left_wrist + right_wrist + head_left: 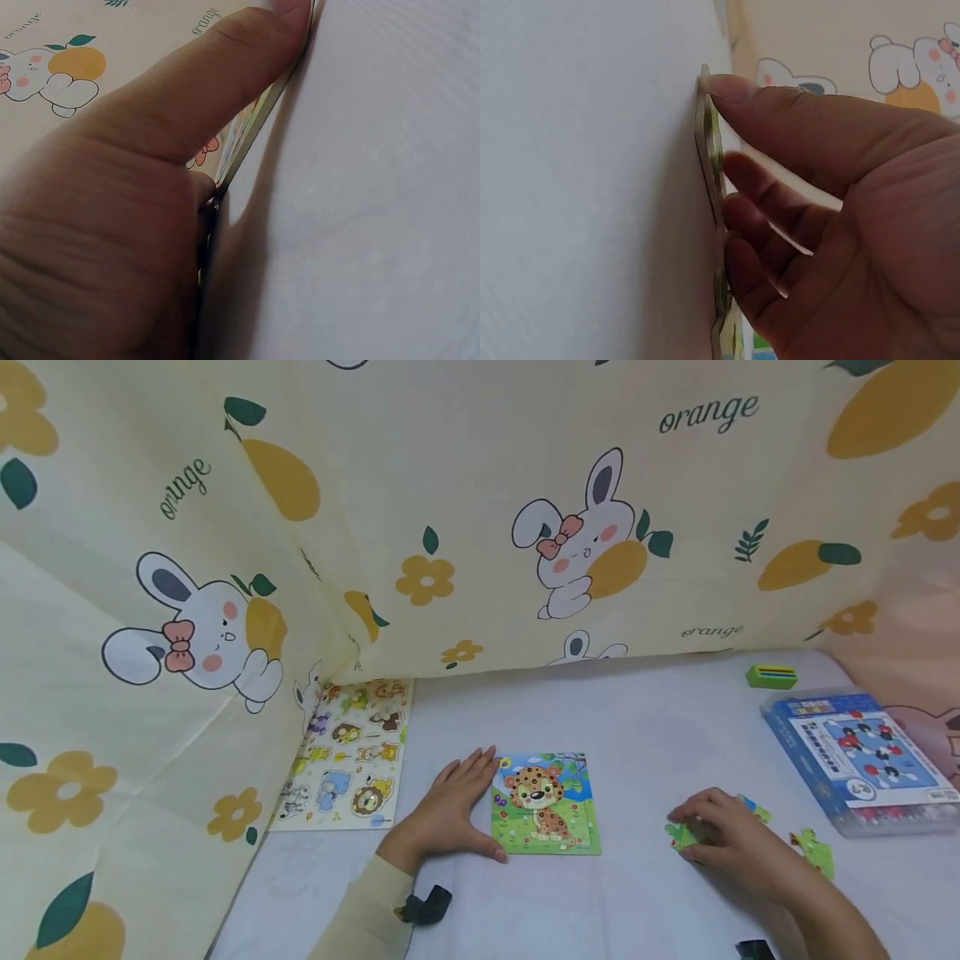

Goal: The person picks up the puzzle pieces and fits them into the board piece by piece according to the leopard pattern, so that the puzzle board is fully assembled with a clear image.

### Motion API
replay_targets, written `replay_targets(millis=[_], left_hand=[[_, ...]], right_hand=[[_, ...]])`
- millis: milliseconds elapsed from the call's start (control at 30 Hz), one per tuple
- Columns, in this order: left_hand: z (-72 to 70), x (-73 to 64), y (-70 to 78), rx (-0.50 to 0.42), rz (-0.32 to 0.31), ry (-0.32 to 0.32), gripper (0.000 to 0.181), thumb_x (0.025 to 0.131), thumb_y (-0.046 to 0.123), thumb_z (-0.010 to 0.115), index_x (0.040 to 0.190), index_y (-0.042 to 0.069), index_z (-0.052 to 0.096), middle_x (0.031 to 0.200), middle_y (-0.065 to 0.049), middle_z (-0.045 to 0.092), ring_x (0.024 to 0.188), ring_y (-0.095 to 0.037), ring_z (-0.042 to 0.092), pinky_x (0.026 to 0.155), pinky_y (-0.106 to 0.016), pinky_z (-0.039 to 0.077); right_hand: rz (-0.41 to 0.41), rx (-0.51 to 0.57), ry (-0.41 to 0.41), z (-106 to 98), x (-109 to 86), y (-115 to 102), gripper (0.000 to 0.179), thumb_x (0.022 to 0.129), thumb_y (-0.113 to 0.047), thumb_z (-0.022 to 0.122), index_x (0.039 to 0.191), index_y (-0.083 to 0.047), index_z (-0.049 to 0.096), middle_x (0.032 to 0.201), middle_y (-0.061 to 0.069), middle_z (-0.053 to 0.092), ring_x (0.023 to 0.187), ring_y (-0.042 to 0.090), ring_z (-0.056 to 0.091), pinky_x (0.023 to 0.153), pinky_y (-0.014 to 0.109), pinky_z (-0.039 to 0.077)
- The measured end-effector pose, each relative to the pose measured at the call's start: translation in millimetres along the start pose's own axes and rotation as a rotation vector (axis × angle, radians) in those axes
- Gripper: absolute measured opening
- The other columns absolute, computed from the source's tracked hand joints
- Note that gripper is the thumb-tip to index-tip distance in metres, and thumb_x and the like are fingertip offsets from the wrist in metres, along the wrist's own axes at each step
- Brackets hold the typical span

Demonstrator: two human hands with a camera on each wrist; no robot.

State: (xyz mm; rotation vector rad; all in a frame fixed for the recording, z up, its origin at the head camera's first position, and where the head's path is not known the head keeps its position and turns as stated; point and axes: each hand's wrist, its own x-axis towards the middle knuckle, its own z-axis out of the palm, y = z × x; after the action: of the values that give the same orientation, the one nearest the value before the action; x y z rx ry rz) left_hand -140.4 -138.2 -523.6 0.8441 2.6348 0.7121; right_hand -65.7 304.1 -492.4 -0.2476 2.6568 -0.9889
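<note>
A square leopard jigsaw puzzle lies on the white tabletop in the head view. My left hand rests along its left edge, fingers extended and thumb at the lower left corner. Further right, my right hand pinches a green puzzle piece by its edges. In the right wrist view the thumb presses one end of that piece, seen edge-on near the table. Two more pieces lie by the right hand: one blue and green, partly hidden behind it, and one green.
Left of the puzzle lies a sheet of animal pictures, partly under the hanging rabbit-print cloth. At the right stands a blue and clear plastic box, with a small green block with coloured stripes behind it.
</note>
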Motion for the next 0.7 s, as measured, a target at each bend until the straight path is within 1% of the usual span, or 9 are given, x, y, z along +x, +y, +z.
replay_targets(millis=[33, 100, 233, 333, 400, 500, 533, 633, 700], left_hand=[[-0.1, 0.0, 0.2, 0.001, 0.001, 0.0, 0.147, 0.065, 0.078, 0.092, 0.175, 0.012, 0.021, 0.182, 0.002, 0.005, 0.165, -0.016, -0.001, 0.132, -0.046, 0.0], [-0.1, 0.1, 0.2, 0.004, 0.0, 0.001, 0.147, 0.065, 0.078, 0.093, 0.175, 0.011, 0.021, 0.182, 0.002, 0.005, 0.165, -0.016, -0.001, 0.132, -0.045, 0.0], [0.8, 0.0, -0.4, 0.003, 0.001, 0.005, 0.147, 0.065, 0.078, 0.093, 0.175, 0.011, 0.022, 0.182, 0.002, 0.005, 0.165, -0.016, -0.001, 0.132, -0.046, 0.0], [1.7, 0.2, -1.1, -0.002, 0.004, 0.011, 0.147, 0.064, 0.079, 0.092, 0.175, 0.011, 0.023, 0.182, 0.002, 0.006, 0.165, -0.016, 0.0, 0.132, -0.047, 0.0], [2.6, 0.3, -1.6, -0.004, 0.003, 0.011, 0.148, 0.064, 0.08, 0.092, 0.175, 0.011, 0.023, 0.181, 0.002, 0.006, 0.165, -0.017, 0.0, 0.132, -0.047, 0.0], [3.9, 1.0, -2.7, -0.007, 0.005, 0.011, 0.148, 0.064, 0.081, 0.091, 0.175, 0.011, 0.023, 0.182, 0.002, 0.006, 0.165, -0.018, 0.001, 0.132, -0.048, 0.0], [3.9, 1.1, -2.7, -0.01, 0.006, 0.012, 0.148, 0.064, 0.081, 0.091, 0.175, 0.011, 0.023, 0.182, 0.002, 0.006, 0.166, -0.018, 0.001, 0.132, -0.048, 0.001], [3.1, 1.2, -1.9, -0.01, 0.006, 0.015, 0.147, 0.064, 0.08, 0.092, 0.175, 0.011, 0.023, 0.182, 0.002, 0.007, 0.166, -0.018, 0.002, 0.132, -0.048, 0.001], [2.1, 1.2, -1.0, -0.009, 0.004, 0.015, 0.147, 0.064, 0.08, 0.092, 0.175, 0.011, 0.023, 0.182, 0.002, 0.007, 0.165, -0.018, 0.001, 0.132, -0.048, 0.0]], right_hand=[[0.015, 0.003, -0.007, -1, 0.5, -1, 0.031, 0.091, -0.021, 0.09, 0.119, -0.015, 0.078, 0.124, 0.002, 0.061, 0.114, 0.026, 0.056, 0.089, 0.027, 0.054], [0.038, 0.006, -0.021, -1, 2.3, -2, 0.036, 0.092, -0.021, 0.09, 0.124, -0.012, 0.077, 0.123, 0.003, 0.062, 0.11, 0.025, 0.058, 0.087, 0.029, 0.056], [0.068, 0.012, -0.043, -1, 6.3, -4, 0.027, 0.093, -0.019, 0.089, 0.117, -0.013, 0.077, 0.123, 0.005, 0.062, 0.108, 0.025, 0.059, 0.09, 0.041, 0.058], [0.073, 0.003, -0.045, 1, 7.2, -6, 0.025, 0.093, -0.016, 0.088, 0.116, -0.015, 0.076, 0.123, 0.004, 0.063, 0.111, 0.026, 0.06, 0.093, 0.045, 0.057], [0.07, 0.006, -0.042, 3, 7.1, -8, 0.022, 0.094, -0.013, 0.086, 0.113, -0.014, 0.075, 0.121, 0.003, 0.065, 0.11, 0.027, 0.06, 0.092, 0.046, 0.057], [0.064, 0.009, -0.024, 7, 6.7, -13, 0.023, 0.096, -0.008, 0.083, 0.116, -0.014, 0.074, 0.12, 0.003, 0.07, 0.111, 0.028, 0.064, 0.094, 0.051, 0.058], [0.059, 0.007, -0.013, 9, 6.9, -15, 0.024, 0.096, -0.007, 0.082, 0.118, -0.013, 0.074, 0.12, 0.003, 0.072, 0.109, 0.027, 0.065, 0.093, 0.051, 0.058], [0.042, -0.02, 0.04, 16, 7.7, -24, 0.026, 0.098, -0.007, 0.08, 0.123, -0.015, 0.077, 0.118, 0.0, 0.075, 0.103, 0.022, 0.067, 0.087, 0.046, 0.06], [0.019, -0.022, 0.065, 22, 8.5, -29, 0.024, 0.099, -0.008, 0.08, 0.121, -0.016, 0.079, 0.111, -0.003, 0.075, 0.091, 0.017, 0.063, 0.077, 0.038, 0.057]])
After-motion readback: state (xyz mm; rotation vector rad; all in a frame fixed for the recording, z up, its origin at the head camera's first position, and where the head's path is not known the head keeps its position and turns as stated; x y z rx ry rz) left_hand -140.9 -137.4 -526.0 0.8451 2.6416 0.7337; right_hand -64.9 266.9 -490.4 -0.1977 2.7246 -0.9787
